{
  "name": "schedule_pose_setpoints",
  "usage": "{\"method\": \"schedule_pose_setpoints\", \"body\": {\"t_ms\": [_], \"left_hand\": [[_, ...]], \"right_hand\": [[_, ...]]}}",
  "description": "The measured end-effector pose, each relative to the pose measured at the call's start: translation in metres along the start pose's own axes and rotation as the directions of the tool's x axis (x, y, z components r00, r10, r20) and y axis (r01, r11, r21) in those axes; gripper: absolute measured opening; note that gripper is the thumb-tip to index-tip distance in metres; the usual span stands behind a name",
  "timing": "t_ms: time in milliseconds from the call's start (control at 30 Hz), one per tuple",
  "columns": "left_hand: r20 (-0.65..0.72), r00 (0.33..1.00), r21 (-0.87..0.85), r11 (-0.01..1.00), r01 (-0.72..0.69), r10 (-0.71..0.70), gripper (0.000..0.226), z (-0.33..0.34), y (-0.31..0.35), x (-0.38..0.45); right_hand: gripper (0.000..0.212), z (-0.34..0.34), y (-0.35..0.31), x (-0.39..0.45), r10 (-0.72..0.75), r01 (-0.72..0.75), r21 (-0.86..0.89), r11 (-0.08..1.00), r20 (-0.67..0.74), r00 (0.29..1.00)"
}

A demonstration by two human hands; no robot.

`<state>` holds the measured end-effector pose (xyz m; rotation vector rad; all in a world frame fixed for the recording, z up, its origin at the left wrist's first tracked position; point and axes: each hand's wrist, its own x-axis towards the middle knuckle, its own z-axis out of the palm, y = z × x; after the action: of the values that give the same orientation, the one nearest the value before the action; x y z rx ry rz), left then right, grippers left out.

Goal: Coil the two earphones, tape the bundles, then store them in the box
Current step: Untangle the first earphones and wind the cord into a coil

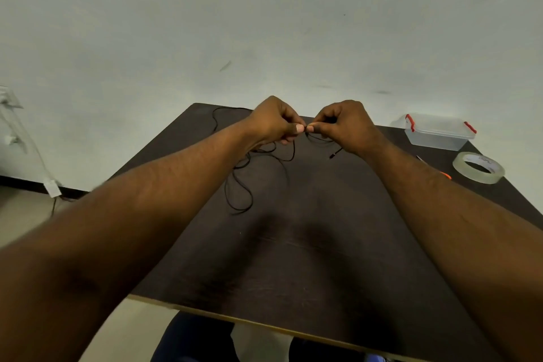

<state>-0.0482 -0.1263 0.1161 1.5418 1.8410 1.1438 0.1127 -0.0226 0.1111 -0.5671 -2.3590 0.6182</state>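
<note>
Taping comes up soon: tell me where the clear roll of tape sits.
The clear roll of tape lies flat near the dark table's right edge, just nearer than the clear plastic box with red latches.

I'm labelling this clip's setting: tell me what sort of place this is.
Probably a plain indoor workroom: a dark table against a bare wall, holding only a tape roll and clear storage box.
</note>
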Motion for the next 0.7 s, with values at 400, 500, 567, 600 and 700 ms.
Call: {"method": "schedule_pose_setpoints", "body": {"t_ms": [400, 500, 567, 600, 700], "left_hand": [[0.068, 0.902, 0.897, 0.370, -0.242, 0.426, 0.019, -0.062, -0.039, 0.013], [0.037, 0.902, 0.902, 0.373, -0.215, 0.430, 0.017, -0.072, -0.047, 0.015], [0.030, 0.900, 0.910, 0.361, -0.205, 0.435, 0.017, -0.072, -0.048, 0.015], [0.021, 0.901, 0.912, 0.361, -0.195, 0.433, 0.017, -0.071, -0.049, 0.015], [0.004, 0.895, 0.918, 0.353, -0.180, 0.447, 0.019, -0.072, -0.051, 0.013]], "right_hand": [[0.022, -0.028, 0.031, -0.018, 0.209, -0.227, 0.123, 0.966, 0.143, 0.967], [0.025, -0.028, 0.032, -0.022, 0.271, -0.317, 0.180, 0.931, 0.241, 0.932], [0.024, -0.026, 0.031, -0.023, 0.278, -0.345, 0.203, 0.916, 0.298, 0.913], [0.021, -0.025, 0.030, -0.023, 0.279, -0.360, 0.228, 0.905, 0.322, 0.905], [0.013, -0.027, 0.028, -0.024, 0.287, -0.404, 0.259, 0.877, 0.391, 0.874]]}}
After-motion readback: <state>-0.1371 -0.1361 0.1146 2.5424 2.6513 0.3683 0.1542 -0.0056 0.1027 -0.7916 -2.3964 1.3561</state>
